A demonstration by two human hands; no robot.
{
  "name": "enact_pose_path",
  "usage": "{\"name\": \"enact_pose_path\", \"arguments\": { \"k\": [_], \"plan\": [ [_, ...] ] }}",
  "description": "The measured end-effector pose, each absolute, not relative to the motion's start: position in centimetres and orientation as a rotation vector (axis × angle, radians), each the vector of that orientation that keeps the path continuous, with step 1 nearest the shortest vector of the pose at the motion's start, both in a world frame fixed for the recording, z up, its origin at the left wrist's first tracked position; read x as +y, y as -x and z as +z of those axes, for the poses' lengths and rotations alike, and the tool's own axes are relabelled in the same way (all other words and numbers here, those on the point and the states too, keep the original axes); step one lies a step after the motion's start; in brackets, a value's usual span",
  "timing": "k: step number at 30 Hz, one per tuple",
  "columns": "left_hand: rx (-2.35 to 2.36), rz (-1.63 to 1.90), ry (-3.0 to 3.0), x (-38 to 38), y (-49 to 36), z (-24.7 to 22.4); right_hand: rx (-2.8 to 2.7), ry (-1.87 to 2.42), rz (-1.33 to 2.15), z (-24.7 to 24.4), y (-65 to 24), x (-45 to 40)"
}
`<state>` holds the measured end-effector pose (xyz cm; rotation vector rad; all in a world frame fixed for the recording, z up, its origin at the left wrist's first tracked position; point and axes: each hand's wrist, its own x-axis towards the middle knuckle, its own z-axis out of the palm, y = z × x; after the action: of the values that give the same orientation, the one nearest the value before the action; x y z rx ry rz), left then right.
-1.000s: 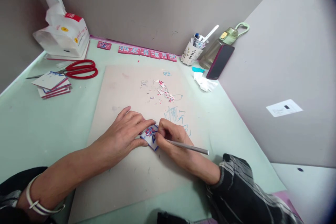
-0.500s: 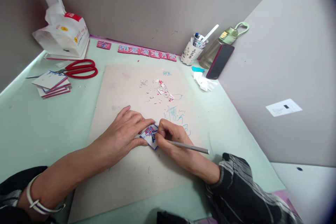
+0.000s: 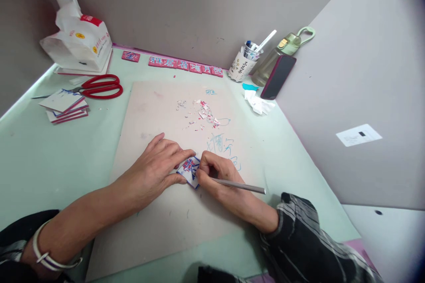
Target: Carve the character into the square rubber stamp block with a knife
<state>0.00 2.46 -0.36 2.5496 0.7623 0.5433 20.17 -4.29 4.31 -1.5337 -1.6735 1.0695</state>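
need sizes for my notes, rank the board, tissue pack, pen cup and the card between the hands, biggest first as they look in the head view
1. Board
2. Tissue pack
3. Pen cup
4. Card, smallest as it shows; the right hand hides part of it.

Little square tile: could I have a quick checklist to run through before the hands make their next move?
1. Tile steadied: ok, left hand has thumb and finger at its edges.
2. Silver tool gripped: ok, in the right hand.
3. Silver tool touching the tile: cannot tell, fingers hide its tip.
4. Board free of scraps: not ok, they lie scattered beyond the hands.
5. Scissors off the board: ok, they lie to its left.
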Motion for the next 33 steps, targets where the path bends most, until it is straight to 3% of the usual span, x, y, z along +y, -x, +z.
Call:
{"name": "enact_pose_path", "arguments": {
  "k": [33],
  "plan": [
    [0.755,0.556,-2.491,2.45,0.18,-0.37,-1.688,1.526,1.087,4.30,-20.14,-4.89]
  ]
}}
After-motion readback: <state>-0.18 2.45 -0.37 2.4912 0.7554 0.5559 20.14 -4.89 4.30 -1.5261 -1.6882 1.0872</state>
